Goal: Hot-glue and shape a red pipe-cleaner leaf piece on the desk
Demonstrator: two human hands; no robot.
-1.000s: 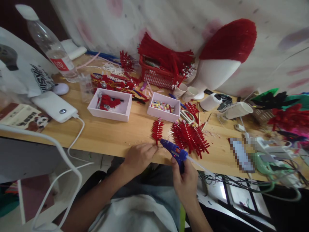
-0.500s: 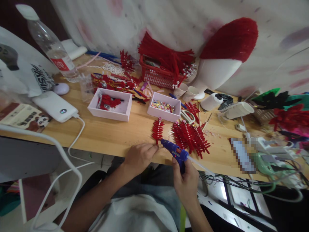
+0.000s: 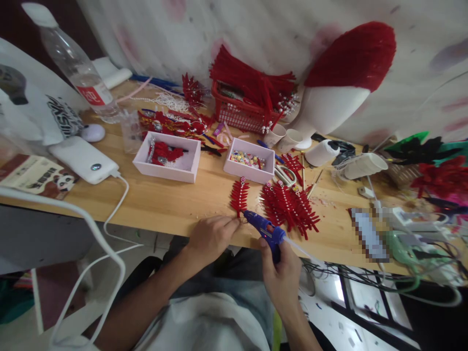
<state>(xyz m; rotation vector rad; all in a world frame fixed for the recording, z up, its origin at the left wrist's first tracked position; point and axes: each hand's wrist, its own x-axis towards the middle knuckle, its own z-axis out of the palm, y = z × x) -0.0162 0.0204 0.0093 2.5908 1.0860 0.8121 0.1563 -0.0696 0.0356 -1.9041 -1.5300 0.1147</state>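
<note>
My right hand is wrapped round the handle of a blue glue gun with a small red light and a clear glue stick out of its back. The nozzle points left, at the bottom end of a red fuzzy chenille sprig with a row of white beads and a round pink piece on top. My left hand is closed in a pinch at that bottom end, just left of the nozzle; the fingertips partly hide the stem. Several similar beaded sprigs lie in a pile to the right.
Two pale pink boxes stand behind, one with small beads. Farther back are a red basket of red stems, paper cups and scissors. A power bank lies left, a phone right.
Both hands, the glue gun and the sprig stay nearly in place. The view has shifted very slightly.
</note>
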